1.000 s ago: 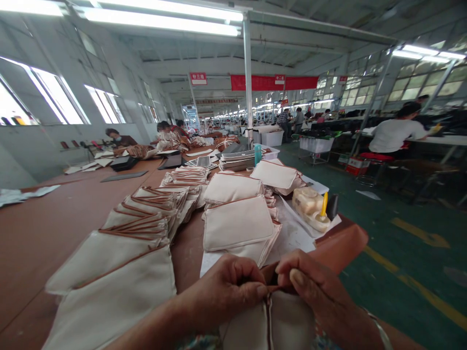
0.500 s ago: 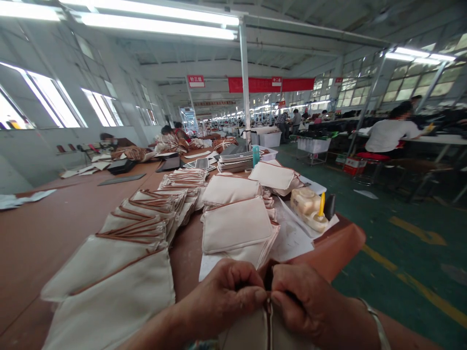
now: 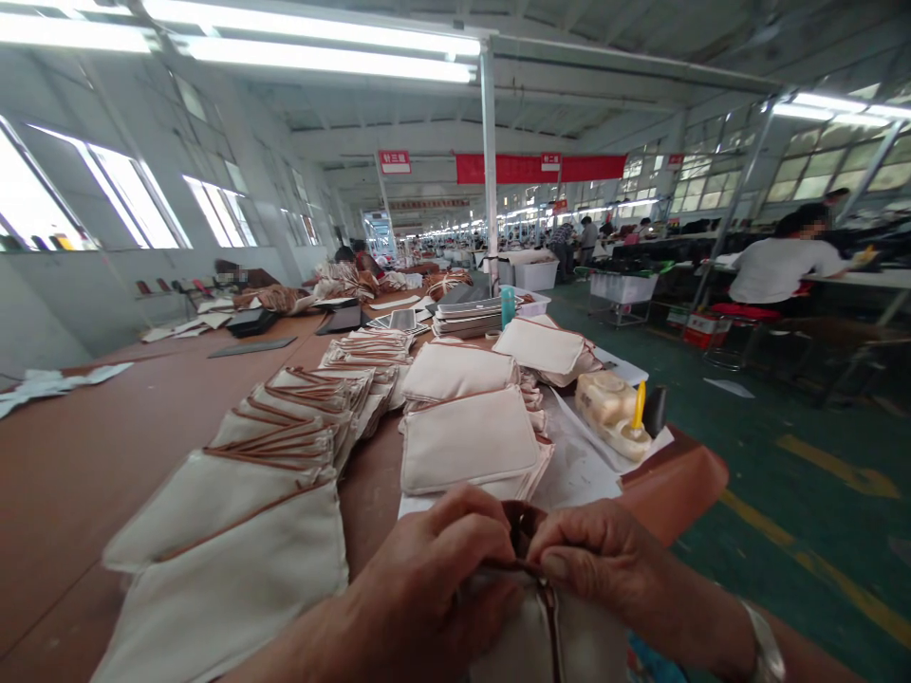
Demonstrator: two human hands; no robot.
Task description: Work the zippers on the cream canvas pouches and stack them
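A cream fabric piece with brown trim (image 3: pixel 590 640) is held low in front of me, with a dark brown-edged seam running down its middle. My left hand (image 3: pixel 434 569) is closed on the left part of its brown top edge; the lower fingers are blurred. Thumb and fingers of my right hand (image 3: pixel 619 569) pinch the same edge just right of the seam. Between the hands, a brown band (image 3: pixel 523 520) curves up behind the edge. Beyond them lies a stack of cream padded pieces (image 3: pixel 470 441), and on the left a fanned row of similar brown-edged pieces (image 3: pixel 249 560).
A glue container with a yellow-handled tool (image 3: pixel 612 413) stands on white paper at the brown table's (image 3: pixel 163 417) right side. Further back are dark flat panels (image 3: pixel 466 318) and a turquoise bottle (image 3: pixel 508 305). A person in a white shirt (image 3: pixel 772 270) sits at the right.
My left hand has turned, its fingers now over the brown edge instead of thumb-to-finger at the seam. My right hand has shifted right, and the brown band shows more. The view has swung slightly left.
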